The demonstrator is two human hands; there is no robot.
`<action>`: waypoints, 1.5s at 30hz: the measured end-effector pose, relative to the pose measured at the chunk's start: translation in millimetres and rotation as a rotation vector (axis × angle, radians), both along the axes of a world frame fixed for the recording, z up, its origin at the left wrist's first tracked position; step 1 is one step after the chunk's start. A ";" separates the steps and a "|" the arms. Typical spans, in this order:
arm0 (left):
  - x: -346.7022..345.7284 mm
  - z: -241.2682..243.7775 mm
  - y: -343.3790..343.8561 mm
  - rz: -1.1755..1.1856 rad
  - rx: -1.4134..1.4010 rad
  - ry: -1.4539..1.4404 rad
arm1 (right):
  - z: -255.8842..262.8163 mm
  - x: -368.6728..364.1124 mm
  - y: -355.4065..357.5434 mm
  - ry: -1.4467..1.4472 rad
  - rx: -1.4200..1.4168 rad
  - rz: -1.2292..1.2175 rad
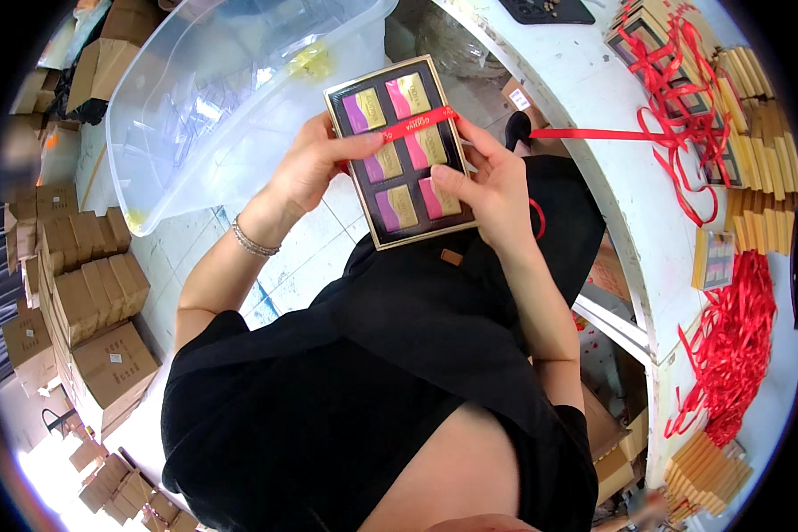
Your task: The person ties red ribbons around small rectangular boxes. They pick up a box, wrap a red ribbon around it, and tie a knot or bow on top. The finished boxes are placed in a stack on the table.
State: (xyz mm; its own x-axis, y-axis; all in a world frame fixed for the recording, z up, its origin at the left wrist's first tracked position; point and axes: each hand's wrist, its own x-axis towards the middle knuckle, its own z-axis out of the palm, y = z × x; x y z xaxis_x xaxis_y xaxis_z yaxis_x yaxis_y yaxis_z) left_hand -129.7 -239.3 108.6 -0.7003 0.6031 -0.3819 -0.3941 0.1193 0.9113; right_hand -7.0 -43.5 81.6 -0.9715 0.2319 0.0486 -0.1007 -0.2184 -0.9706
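Held out before me is a flat gift box [432, 231] with a gold rim and black insert. Several small gold-wrapped pieces, purple or pink on one side, sit in it under a shiny clear cover; their wrappers bear the maker's name, Godiva. A printed red ribbon [417, 124] crosses the front at a slant. My left hand [314, 156] grips the left edge, its thumb pressing the ribbon's left end. On the right edge is my right hand [499, 183], index finger at the ribbon and thumb on the front. Behind the box, my other fingers are mostly hidden.
A translucent plastic bin [173, 189] holding clear plastic pieces stands at front left. On the white table [652, 266] at right lie tangled red ribbons [738, 352], a small box [713, 259] and stacked boxes [758, 156]. Cardboard cartons [116, 366] line the left.
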 end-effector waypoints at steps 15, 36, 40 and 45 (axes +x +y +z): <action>-110.0 95.3 -33.0 0.094 0.461 -0.098 | 60.3 -47.9 43.3 -0.069 0.314 -0.015; -28.1 12.0 64.0 -0.502 -0.006 -0.101 | 39.0 19.2 82.5 -0.310 -0.094 0.044; -62.0 12.4 48.9 -0.668 0.015 -0.037 | 44.3 21.5 104.8 -0.283 -0.217 0.041; -71.8 13.3 31.2 -0.738 0.067 0.149 | 61.7 26.0 130.4 -0.188 -0.368 0.062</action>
